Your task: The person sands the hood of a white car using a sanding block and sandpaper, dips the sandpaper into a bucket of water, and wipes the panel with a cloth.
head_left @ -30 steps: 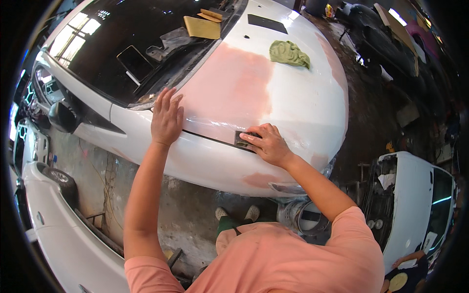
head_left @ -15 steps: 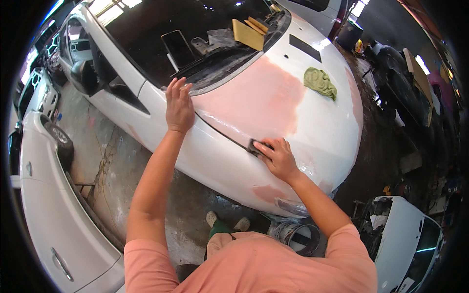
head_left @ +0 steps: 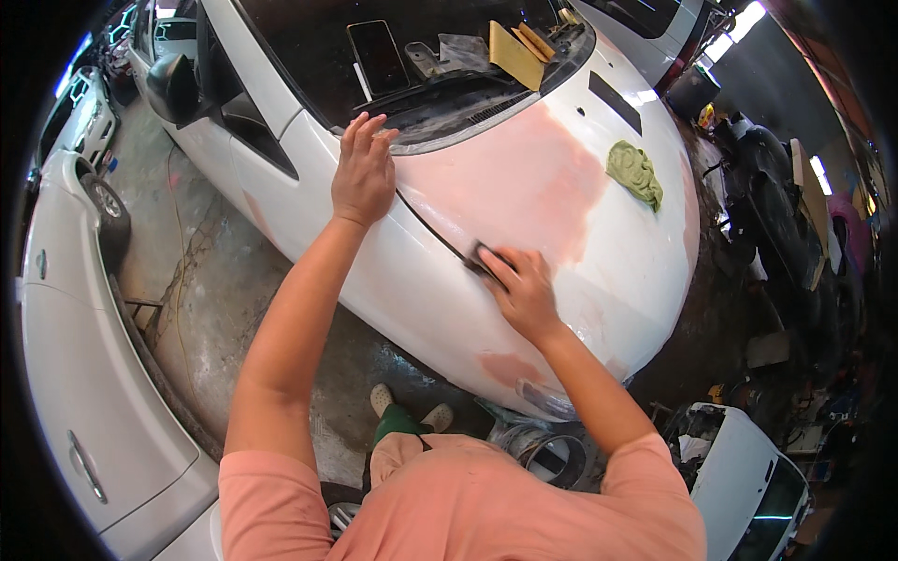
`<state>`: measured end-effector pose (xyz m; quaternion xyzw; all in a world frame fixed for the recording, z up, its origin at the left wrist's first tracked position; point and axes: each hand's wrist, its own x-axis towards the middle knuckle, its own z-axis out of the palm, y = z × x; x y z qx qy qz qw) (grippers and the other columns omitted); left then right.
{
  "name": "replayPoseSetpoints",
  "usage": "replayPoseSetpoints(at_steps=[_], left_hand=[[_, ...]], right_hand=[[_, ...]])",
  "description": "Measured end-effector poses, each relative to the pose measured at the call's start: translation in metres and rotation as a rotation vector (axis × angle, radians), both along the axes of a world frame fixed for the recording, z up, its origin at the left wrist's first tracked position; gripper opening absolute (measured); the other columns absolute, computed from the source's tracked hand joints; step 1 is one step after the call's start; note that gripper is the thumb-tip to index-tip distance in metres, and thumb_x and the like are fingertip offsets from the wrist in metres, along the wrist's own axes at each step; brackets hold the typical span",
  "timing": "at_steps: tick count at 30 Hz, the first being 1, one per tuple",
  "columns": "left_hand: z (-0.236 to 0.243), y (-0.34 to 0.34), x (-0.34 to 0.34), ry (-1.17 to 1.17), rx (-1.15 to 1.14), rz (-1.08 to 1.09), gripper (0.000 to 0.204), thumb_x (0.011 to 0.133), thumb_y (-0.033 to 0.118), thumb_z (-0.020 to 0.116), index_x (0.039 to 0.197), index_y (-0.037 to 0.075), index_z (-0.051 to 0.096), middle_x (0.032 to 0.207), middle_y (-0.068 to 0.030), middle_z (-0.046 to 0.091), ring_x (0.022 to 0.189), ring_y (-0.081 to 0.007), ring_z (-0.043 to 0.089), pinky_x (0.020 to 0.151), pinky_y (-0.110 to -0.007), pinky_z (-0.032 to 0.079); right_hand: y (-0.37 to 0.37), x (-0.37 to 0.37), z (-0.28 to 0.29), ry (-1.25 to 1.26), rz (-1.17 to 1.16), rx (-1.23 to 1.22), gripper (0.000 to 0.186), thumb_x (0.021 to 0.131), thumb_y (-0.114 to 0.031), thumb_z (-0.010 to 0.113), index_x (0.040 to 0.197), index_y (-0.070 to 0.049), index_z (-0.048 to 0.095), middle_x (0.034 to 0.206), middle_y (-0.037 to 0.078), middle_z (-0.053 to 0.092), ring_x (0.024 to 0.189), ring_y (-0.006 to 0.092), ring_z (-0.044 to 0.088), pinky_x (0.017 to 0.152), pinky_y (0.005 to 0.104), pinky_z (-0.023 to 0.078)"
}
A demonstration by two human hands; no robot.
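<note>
Here in the centre of the frame, the bare right hand [head_left: 526, 292] is clamped on a small dark rectangular block [head_left: 475, 257], right at the thin black seam [head_left: 426, 221] edging the glossy white car hood [head_left: 613, 271]. Left of centre, the bare left hand [head_left: 365, 179] lies by the windscreen corner, fingers extended, slightly apart. Upper right, a crumpled olive-green cloth [head_left: 635, 175] sits beside a broad pink patch [head_left: 510, 178].
</note>
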<state>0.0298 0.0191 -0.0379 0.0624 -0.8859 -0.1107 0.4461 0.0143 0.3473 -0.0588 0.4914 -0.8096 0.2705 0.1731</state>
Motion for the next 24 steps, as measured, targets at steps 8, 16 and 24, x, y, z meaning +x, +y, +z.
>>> replayPoseSetpoints(at_steps=[8, 16, 24], left_hand=[[-0.004, -0.010, 0.005, -0.028, -0.067, 0.052, 0.032, 0.096, 0.004, 0.057, 0.127, 0.006, 0.064, 0.148, -0.0130, 0.051, 0.150, -0.0367, 0.036, 0.126, -0.046, 0.034], [-0.001, -0.005, -0.002, 0.020, -0.038, -0.011, 0.033, 0.095, 0.001, 0.059, 0.127, 0.006, 0.063, 0.147, -0.0127, 0.053, 0.149, -0.0375, 0.039, 0.124, -0.046, 0.038], [-0.002, -0.003, 0.006, 0.009, -0.047, -0.018, 0.034, 0.095, 0.001, 0.058, 0.129, 0.006, 0.062, 0.146, -0.0126, 0.054, 0.148, -0.0383, 0.040, 0.123, -0.047, 0.038]], right_hand=[[-0.078, 0.002, 0.013, -0.015, -0.027, -0.058, 0.048, 0.088, -0.019, 0.078, 0.135, -0.022, 0.069, 0.119, 0.003, 0.065, 0.105, 0.0315, 0.059, 0.094, 0.0477, 0.049], [-0.077, -0.002, 0.019, 0.002, -0.015, -0.073, 0.047, 0.088, -0.017, 0.079, 0.135, -0.020, 0.071, 0.120, 0.002, 0.066, 0.106, 0.0287, 0.059, 0.094, 0.0468, 0.048], [0.002, 0.016, -0.001, -0.027, -0.066, -0.011, 0.044, 0.089, -0.018, 0.079, 0.133, -0.021, 0.072, 0.122, 0.002, 0.067, 0.104, 0.0283, 0.060, 0.095, 0.0461, 0.048]])
